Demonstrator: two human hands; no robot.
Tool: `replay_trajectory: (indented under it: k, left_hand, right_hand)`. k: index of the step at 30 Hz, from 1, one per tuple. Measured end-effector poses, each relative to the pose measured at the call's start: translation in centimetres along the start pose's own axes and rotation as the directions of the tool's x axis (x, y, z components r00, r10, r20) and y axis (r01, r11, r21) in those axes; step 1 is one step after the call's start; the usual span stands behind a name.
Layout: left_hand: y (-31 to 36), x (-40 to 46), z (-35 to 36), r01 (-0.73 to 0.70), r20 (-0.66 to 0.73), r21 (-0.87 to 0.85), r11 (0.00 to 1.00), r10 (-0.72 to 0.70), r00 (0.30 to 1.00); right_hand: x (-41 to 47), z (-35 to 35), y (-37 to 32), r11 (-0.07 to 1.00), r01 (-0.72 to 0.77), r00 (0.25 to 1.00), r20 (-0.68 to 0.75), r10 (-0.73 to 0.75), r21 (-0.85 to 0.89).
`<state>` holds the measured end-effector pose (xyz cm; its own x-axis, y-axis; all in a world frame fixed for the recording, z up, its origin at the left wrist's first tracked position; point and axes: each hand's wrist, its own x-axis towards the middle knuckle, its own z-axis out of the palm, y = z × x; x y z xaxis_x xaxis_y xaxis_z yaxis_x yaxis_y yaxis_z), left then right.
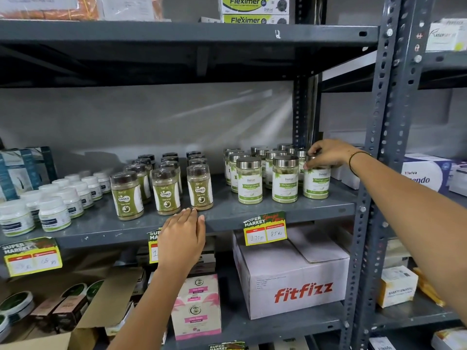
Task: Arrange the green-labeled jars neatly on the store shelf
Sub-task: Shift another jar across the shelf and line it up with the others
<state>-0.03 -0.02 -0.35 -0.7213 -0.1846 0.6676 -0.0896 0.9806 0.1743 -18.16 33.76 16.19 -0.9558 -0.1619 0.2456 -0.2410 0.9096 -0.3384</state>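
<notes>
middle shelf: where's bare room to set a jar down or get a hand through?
Free: the strip between the Gaska jars and the silver-lid Moringa jars, and the shelf's front edge ahead of both groups. Crowded: the Moringa block, where the right hand grips the rightmost front jar, and the white bottles far left.

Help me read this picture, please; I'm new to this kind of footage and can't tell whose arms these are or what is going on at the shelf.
There is no machine here. A camera worn on a person's head looks forward and down, so the two bare arms are the wearer's own. The right hand grips the silver lid of a green-labeled jar at the right end of the front row. The left hand holds nothing and rests at the front edge of the grey metal shelf. On that shelf also stand brown-lidded jars and small white tubs. A yellow price tag hangs below.
</notes>
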Motion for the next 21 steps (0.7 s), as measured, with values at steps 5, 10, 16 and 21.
replay_trajectory:
  k: [5,10,16,21]
  left_hand:
    - [0.1,0.0,0.0,0.001,0.0,0.004,1.0,-0.001,1.0]
    - [0.0,0.1,0.1,0.013,0.007,0.002,1.0,-0.013,1.0]
    - [-0.1,0.1,0.1,0.008,0.013,0.004,1.0,-0.009,1.0]
    - [0.0,0.0,-0.1,0.005,0.012,0.015,1.0,-0.005,1.0]
  right_hand:
    - [0.0,0.1,0.0,0.998,0.0,1.0,0.015,0.001,-0.058]
    - [-1.1,0.1,-1.1,0.994,0.101,0.972,-0.21,-0.105,-0.029]
    - [-2.3,1.1,-4.4,0.936,0.343,0.935,-0.068,-0.349,-0.081]
    - [-1.7,2.4,-5.2,0.922,0.33,0.941,-0.01,-0.339,-0.203]
